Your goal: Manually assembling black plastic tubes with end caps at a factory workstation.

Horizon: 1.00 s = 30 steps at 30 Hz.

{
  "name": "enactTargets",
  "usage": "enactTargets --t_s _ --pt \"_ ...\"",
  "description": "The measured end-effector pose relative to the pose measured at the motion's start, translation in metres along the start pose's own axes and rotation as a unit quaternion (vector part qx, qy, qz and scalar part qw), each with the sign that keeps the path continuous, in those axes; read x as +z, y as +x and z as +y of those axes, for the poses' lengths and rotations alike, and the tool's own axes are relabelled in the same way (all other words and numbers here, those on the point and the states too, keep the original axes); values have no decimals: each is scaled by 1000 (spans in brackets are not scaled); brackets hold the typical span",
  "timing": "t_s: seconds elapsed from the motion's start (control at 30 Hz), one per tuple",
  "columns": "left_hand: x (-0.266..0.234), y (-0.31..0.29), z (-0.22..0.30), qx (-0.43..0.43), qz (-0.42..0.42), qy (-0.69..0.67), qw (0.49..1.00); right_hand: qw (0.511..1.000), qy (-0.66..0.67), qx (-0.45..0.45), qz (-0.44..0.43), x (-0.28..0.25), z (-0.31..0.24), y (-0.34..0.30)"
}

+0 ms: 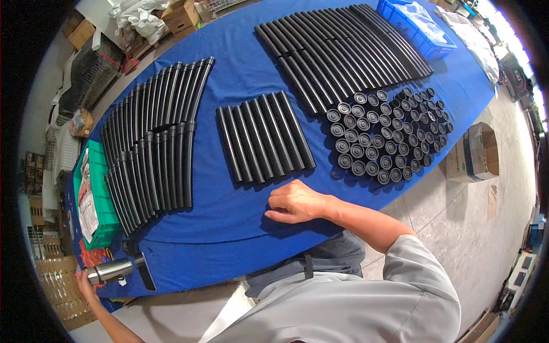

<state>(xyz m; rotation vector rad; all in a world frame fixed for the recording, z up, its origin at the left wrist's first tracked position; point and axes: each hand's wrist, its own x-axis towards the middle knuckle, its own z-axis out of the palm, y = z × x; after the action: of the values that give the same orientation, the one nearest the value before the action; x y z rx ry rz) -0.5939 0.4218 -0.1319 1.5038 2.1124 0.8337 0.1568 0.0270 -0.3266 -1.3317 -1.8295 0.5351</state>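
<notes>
At the table's near left corner, my left hand (pixel 87 286) is closed round the end of a shiny steel vacuum flask (pixel 112 270), which appears tilted nearly flat. My right hand (pixel 295 202) rests as a loose fist on the blue tablecloth (pixel 229 223), with nothing visible in it. Just beyond its knuckles lies a short row of black tubes (pixel 266 140). Farther right, many round black caps (pixel 372 137) with ringed faces stand close together. Black tubes with collared ends (pixel 151 137) fan out in two overlapping rows on the left.
A larger bank of black tubes (pixel 343 54) covers the far side. Beside the flask lies a dark phone-like slab (pixel 147 273). A green crate (pixel 106 220) holds papers; a blue crate (pixel 440 48) holds clear bags. On the floor to the right stands an open cardboard box (pixel 460 157).
</notes>
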Motion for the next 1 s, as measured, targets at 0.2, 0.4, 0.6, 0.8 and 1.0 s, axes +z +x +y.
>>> enactTargets --t_s 0.2,0.4,0.6,0.8,1.0 --pt "33 -12 25 -8 -46 -25 999 998 -19 53 -18 -2 1 -4" --pt "-7 8 14 102 31 209 972 1000 10 -2 10 2 1 1" --pt "-46 21 -4 60 -18 57 996 999 26 -16 14 5 1 3" --pt "4 1 21 9 5 46 999 1000 4 4 10 2 3 -1" --pt "4 7 30 -47 -3 206 977 1000 4 15 5 2 3 -1"
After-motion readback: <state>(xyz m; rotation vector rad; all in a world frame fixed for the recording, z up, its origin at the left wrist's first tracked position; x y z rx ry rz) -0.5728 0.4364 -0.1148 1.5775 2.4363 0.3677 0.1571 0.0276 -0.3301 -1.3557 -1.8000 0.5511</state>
